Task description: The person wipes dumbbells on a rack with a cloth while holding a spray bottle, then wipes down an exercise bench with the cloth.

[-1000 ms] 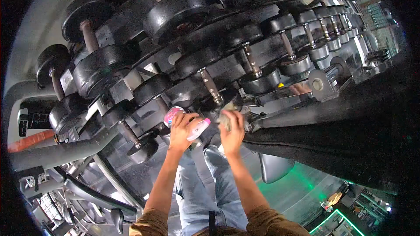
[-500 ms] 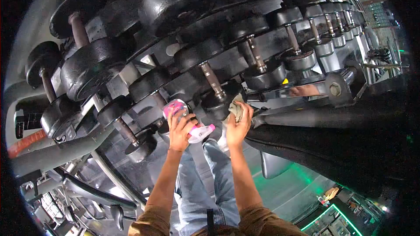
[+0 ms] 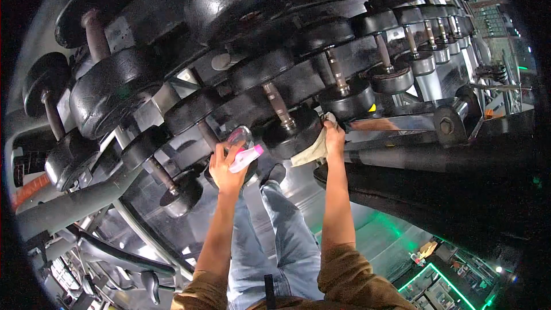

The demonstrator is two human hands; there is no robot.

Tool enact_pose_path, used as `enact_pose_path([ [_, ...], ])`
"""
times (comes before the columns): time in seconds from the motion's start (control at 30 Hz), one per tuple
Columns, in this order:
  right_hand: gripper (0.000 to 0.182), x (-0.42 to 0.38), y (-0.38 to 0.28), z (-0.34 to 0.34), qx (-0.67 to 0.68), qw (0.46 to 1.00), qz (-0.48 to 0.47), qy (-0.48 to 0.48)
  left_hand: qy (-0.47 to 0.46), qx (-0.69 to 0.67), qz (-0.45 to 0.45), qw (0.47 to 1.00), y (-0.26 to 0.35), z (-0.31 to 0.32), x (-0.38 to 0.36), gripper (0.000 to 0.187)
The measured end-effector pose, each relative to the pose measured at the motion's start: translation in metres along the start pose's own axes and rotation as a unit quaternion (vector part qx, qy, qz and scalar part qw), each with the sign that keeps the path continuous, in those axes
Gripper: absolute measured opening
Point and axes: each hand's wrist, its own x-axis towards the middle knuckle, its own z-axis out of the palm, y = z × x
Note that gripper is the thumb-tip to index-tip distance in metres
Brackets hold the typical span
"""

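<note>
My left hand (image 3: pixel 227 173) is wrapped round a clear spray bottle (image 3: pixel 245 157) with a pink and white nozzle, just in front of the lower row of dumbbells. Between the fingers of my right hand (image 3: pixel 334 136) is a beige cloth (image 3: pixel 311 150), which hangs down to the left against the near end of a black dumbbell (image 3: pixel 291 133). That dumbbell has a worn metal handle and lies on the rack. Part of the bottle's body is hidden behind my left fingers.
More black dumbbells (image 3: pixel 117 92) fill the rack's tiers. A metal rack rail (image 3: pixel 396 123) runs right of my right hand, above a black padded bench (image 3: pixel 425 166). Below are my legs in jeans (image 3: pixel 287 229). Gym machines (image 3: pixel 123 252) stand at lower left.
My right hand has moved right and slightly up, and the bunched cloth now hangs stretched out. My left hand has shifted slightly left, with the bottle turned and its nozzle higher.
</note>
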Motion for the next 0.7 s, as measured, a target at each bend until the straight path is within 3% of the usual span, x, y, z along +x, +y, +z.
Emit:
enact_pose_path([
  [0.1, 0.044, -0.003, 0.001, 0.0, -0.049, 0.998, 0.025, 0.009, 0.004, 0.017, -0.034, 0.999, 0.001, 0.002, 0.0, 0.042],
  [0.17, 0.039, -0.042, -0.03, -0.011, -0.088, 0.989, -0.117, 0.003, -0.008, 0.027, -0.023, 0.999, 0.001, 0.002, 0.001, 0.04],
  [0.2, 0.039, -0.057, -0.039, -0.013, -0.088, 0.989, -0.115, 0.003, -0.009, 0.027, -0.023, 0.999, 0.0, 0.004, 0.002, 0.04],
  [0.27, 0.034, -0.081, -0.051, -0.014, -0.143, 0.955, -0.259, 0.034, 0.009, 0.041, 0.003, 0.999, -0.002, 0.006, 0.002, 0.042],
  [0.3, 0.03, -0.085, -0.053, -0.014, -0.122, 0.953, -0.276, 0.026, 0.008, 0.041, 0.003, 0.999, -0.001, 0.007, 0.002, 0.042],
  [0.43, 0.032, -0.031, -0.026, -0.01, -0.051, 0.982, -0.177, -0.038, -0.004, 0.039, 0.01, 0.999, 0.002, 0.004, 0.003, 0.042],
  [0.47, 0.034, -0.009, -0.016, -0.005, -0.168, 0.975, -0.142, -0.014, -0.005, 0.038, 0.012, 0.999, 0.002, 0.004, 0.004, 0.042],
  [0.53, 0.036, 0.004, -0.02, -0.005, -0.144, 0.987, -0.032, -0.066, -0.014, 0.044, 0.008, 0.999, 0.002, 0.005, 0.004, 0.042],
  [0.7, 0.034, -0.019, -0.027, -0.003, -0.117, 0.99, -0.08, -0.018, -0.008, 0.039, 0.016, 0.999, 0.0, 0.008, 0.006, 0.036],
])
